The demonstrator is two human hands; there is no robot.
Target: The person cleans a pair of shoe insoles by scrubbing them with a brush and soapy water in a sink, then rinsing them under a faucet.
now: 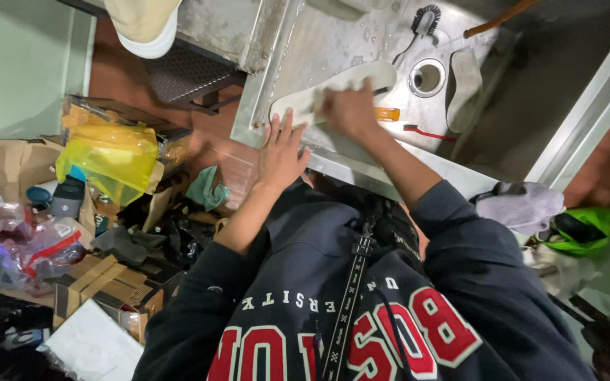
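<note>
A long white shoe insole (361, 76) lies flat in a wet steel sink (319, 42). My right hand (351, 109) rests on the insole and is closed on a small brush with an orange handle (388, 113). My left hand (280, 152) lies with fingers spread on the sink's near edge, its fingertips by the insole's near end. A second pale insole (464, 81) lies to the right of the round drain (426, 76).
A red toothbrush (428, 132), a black wire-handled brush (425, 17) and a wooden handle (499, 17) lie in the sink. A beige shoe (146, 28) sits at top left. Yellow bag (111, 159), cardboard boxes (100, 282) and plastic bags crowd the floor left; cloths (524, 204) lie right.
</note>
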